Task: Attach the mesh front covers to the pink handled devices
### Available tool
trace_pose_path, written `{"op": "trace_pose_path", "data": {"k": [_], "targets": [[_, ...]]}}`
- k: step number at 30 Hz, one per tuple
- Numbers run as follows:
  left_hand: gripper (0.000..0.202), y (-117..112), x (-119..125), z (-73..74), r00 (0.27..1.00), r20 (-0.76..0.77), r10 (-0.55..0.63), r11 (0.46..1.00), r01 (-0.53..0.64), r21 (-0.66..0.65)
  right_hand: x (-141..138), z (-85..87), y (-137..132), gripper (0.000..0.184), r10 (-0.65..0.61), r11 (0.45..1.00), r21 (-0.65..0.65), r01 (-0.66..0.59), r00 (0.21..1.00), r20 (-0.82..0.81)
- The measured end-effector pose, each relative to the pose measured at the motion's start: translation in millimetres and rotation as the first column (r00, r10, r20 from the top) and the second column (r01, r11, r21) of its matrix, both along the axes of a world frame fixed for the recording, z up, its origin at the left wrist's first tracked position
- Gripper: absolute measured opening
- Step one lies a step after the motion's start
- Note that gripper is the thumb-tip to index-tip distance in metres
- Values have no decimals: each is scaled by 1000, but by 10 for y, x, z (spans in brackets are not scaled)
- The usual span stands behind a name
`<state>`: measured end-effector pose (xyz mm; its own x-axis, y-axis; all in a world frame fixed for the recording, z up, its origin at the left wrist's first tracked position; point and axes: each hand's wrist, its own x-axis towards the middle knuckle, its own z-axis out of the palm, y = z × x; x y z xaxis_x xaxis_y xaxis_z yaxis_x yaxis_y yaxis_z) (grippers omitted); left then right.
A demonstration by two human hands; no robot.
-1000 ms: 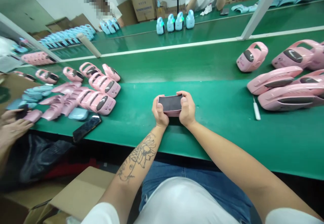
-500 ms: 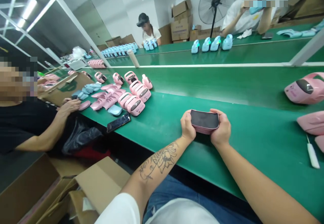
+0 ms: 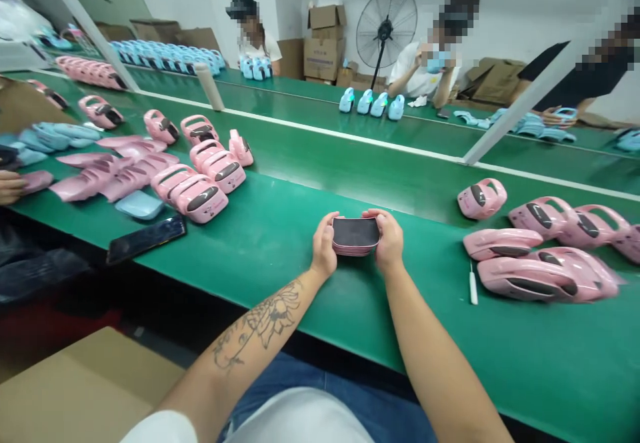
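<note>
One stack of pink plastic shells point(image 3: 356, 236), held over the green desk point(image 3: 280, 283) by left hand point(image 3: 324, 246) and right hand point(image 3: 389, 241), one at each short end. Fingers point(image 3: 375, 214) curled shut around its edges; forearms angled inward. Right of stack: about six pink shells point(image 3: 540, 276), one white-handled pick point(image 3: 473, 284). Left of stack: one black phone point(image 3: 146, 239). Beyond stack: four pale-blue units point(image 3: 367, 101).

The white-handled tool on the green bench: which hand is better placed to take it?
Probably the right hand: the white-handled tool lies on its side of the pink stack, while the left hand is farther away.
</note>
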<state>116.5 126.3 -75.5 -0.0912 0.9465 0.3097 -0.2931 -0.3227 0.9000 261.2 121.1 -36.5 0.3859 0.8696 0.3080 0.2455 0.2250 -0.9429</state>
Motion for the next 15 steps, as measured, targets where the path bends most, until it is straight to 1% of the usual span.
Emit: {"op": "trace_pose_path", "data": {"k": [3,6,8,12,15], "targets": [[54,-53,-22,12,999,-36,27,997,-24,69,144,153,-32,32,-6,1000,-22,8,992,123],[50,-76,-26,4,991,-93,100,985,-85,149,226,298,-114,22,-38,998,-28,47,963,266],[45,-81,-28,-4,979,-128,157,972,-130,196,236,361,-174,18,-53,997,-29,67,937,344],[32,-109,-41,15,949,-193,248,942,-190,278,176,402,-257,14,-94,995,8,100,899,427],[31,-135,-65,60,929,-233,286,918,-196,345,116,401,-272,16,-180,983,124,136,859,479]]}}
